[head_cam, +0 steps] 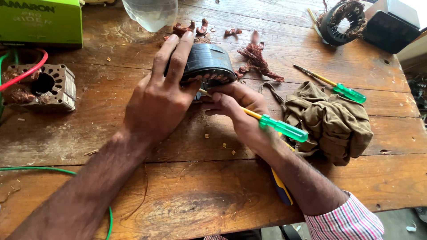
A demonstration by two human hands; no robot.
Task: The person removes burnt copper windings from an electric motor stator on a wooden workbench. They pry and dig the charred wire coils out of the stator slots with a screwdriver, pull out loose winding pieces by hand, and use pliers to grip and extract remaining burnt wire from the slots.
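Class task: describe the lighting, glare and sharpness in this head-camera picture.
Head view: even daylight; overexposed glare at the top right corner beside the black box; soft shadows under the left hand and right hand; the stator core is sharp; wide-angle bending towards the edges.

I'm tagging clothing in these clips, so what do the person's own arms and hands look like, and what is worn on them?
Both hands are bare: no gloves, rings or watch show. The left hand leads to a forearm that is uncovered all the way to the picture's edge. The right hand has a bare forearm too, ending in a shirt sleeve of white cloth checked with thin red and dark lines.
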